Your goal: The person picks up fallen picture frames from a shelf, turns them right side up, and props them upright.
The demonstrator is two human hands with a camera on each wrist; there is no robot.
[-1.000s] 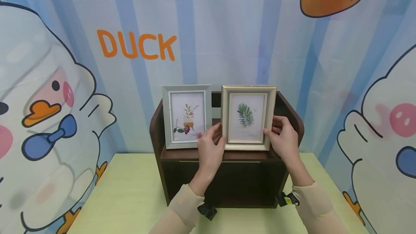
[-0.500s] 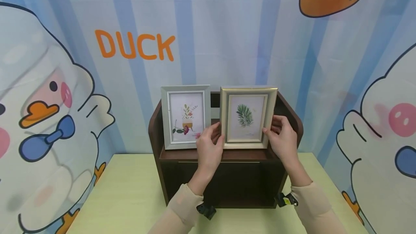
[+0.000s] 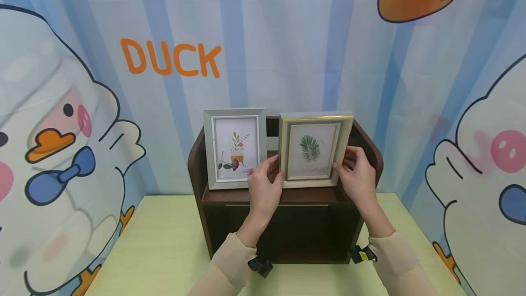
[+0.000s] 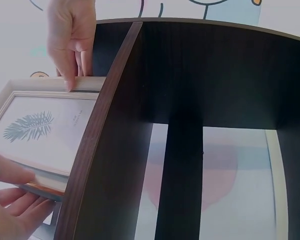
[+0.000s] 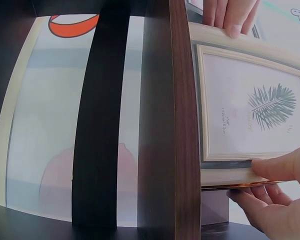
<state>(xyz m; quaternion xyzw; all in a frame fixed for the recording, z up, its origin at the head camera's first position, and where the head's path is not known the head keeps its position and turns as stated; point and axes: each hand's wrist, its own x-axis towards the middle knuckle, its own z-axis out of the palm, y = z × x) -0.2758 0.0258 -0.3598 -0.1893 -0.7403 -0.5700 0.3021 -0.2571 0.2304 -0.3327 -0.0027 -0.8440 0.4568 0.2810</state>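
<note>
A gold-and-cream picture frame (image 3: 314,150) with a green leaf print stands on the upper shelf of a dark brown wooden rack (image 3: 283,196), its top tipped a little toward me. My left hand (image 3: 265,191) pinches its left edge, thumb in front and fingers behind. On the opposite edge my right hand (image 3: 358,175) has the same pinch, low on the side. Both wrist views show the thumbs on the front border of the leaf frame (image 4: 32,132). Just left of it stands a pale grey-green picture frame (image 3: 235,182) with a potted-plant print, its lower right corner partly behind my left hand.
The rack stands on a light yellow-green table (image 3: 168,241) and has an open lower compartment (image 3: 283,234). Its raised right side panel (image 3: 370,145) is close to my right hand. Behind hangs a blue striped curtain (image 3: 283,49) with printed ducks.
The leaf frame's top edge has tipped forward, so its upper side now shows. Both hands keep their hold in nearly the same place. The grey-green frame has not moved on the shelf.
</note>
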